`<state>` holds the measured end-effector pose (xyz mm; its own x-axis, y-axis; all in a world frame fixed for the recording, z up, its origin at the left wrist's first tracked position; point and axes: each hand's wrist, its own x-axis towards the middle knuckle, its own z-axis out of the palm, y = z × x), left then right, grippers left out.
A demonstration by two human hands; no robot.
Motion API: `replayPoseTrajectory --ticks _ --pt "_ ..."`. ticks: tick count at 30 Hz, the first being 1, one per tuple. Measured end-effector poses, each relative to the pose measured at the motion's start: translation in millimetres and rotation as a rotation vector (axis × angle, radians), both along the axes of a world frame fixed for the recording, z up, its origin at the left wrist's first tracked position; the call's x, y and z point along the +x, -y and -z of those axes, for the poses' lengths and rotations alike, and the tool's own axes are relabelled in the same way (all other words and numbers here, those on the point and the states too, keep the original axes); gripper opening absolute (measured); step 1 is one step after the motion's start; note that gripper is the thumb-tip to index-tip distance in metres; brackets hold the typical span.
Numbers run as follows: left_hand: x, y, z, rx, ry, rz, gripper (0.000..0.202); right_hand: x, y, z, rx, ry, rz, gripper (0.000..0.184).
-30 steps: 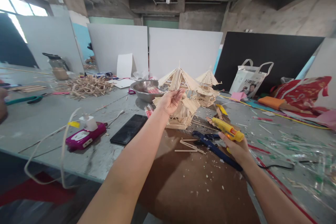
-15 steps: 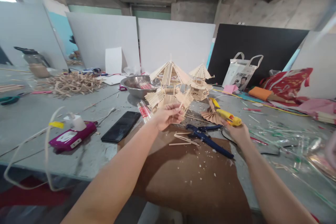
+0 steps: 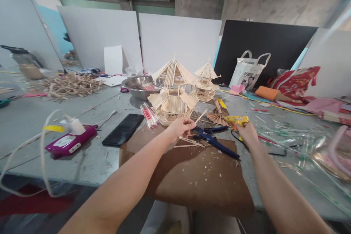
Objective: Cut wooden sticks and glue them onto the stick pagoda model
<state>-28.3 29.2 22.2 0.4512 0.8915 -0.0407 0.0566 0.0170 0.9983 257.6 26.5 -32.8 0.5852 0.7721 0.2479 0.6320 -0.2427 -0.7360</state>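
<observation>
Between the fingertips of my left hand [image 3: 179, 128] is a thin wooden stick [image 3: 201, 116], tilted up to the right. My right hand [image 3: 246, 133] is closed around a yellow glue gun [image 3: 236, 119], its nozzle pointing left. Behind my left hand stands a pavilion model [image 3: 174, 98] built of wooden sticks, with a smaller pavilion model [image 3: 206, 80] behind it to the right. Blue-handled pliers [image 3: 216, 142] lie between my hands. Several loose sticks [image 3: 189, 142] rest on the brown board [image 3: 192, 179] just below my left hand.
Left of the board lie a black phone [image 3: 123, 129] and a purple power strip [image 3: 71, 140] with a white cable. A metal bowl [image 3: 137, 89] sits behind packaged sticks [image 3: 148, 115]. A pleated brown paper fan [image 3: 218, 115] lies near the glue gun. Clear plastic wrappers [image 3: 298, 146] litter the right side.
My left hand has drawn back and lower, away from the pavilion, with the stick. The glue gun has turned to point left and more level. The whole view has shifted slightly.
</observation>
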Motion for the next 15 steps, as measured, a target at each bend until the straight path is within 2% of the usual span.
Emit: replayPoseTrajectory --ticks 3,5,6,7,9,12,14,15 --pt "3.1 0.7 0.1 0.047 0.005 -0.077 0.014 -2.6 5.5 -6.1 -0.111 0.122 0.168 0.060" --pt "4.3 1.4 0.3 0.044 0.031 -0.066 0.014 -7.8 9.8 -12.9 -0.073 0.267 0.232 0.062" --pt "4.8 1.6 0.9 0.044 0.037 -0.051 0.014 -11.8 12.0 -16.4 -0.011 0.330 0.211 0.058" --pt "5.2 1.7 1.8 0.050 0.032 -0.034 0.014 -17.0 14.3 -19.8 0.057 0.364 0.142 0.051" --pt "6.0 1.9 4.1 0.078 -0.003 -0.007 0.015 -31.7 20.0 -25.1 0.148 0.343 -0.097 0.035" --pt "8.3 3.2 6.8 0.096 -0.017 0.009 0.013 -62.8 30.7 -27.4 0.079 0.204 -0.562 0.030" --pt "10.9 5.5 7.6 0.071 0.034 0.026 0.014 -83.6 37.2 -25.8 0.048 0.166 -0.758 0.030" --pt "12.5 7.0 7.8 0.056 0.066 0.036 0.015 -91.9 39.6 -24.6 0.053 0.145 -0.798 0.030"
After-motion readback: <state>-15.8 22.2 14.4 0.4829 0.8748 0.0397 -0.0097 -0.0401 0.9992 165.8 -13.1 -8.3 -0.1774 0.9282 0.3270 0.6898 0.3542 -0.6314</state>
